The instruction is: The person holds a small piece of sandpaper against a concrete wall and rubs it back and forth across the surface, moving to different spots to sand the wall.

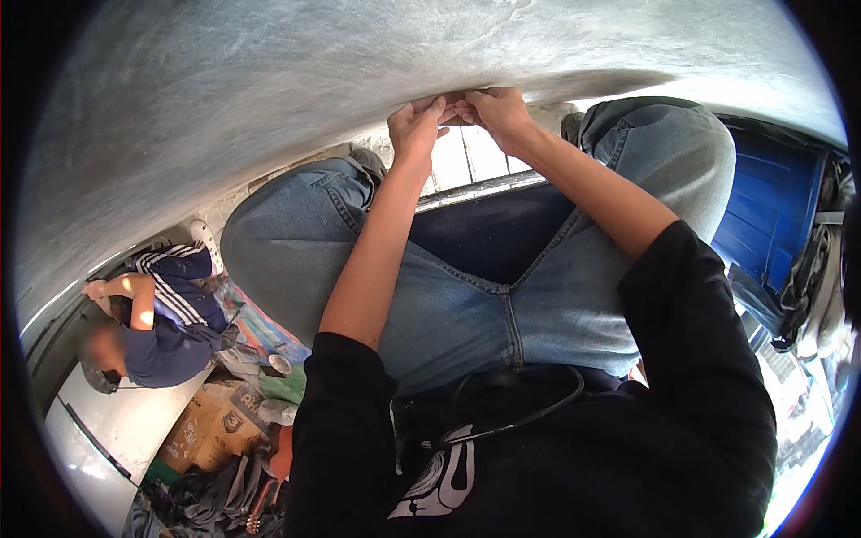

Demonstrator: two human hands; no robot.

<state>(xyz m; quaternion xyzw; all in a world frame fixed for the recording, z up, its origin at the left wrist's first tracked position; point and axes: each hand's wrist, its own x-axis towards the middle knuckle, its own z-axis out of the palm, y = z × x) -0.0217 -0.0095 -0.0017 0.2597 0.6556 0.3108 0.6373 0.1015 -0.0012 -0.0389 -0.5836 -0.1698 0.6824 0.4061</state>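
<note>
Close together, left hand (413,127) and right hand (499,117) were curled beside the panel (269,108). Whether either grip held anything, I couldn't tell.

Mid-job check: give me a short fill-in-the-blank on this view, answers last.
The left hand and right hand are close together beside a curved panel coloured ____.
The navy legwear at left bears stripes coloured ____.
The blue surface at far right is nearer the ____ hand.
Answers: grey; white; right.
</note>
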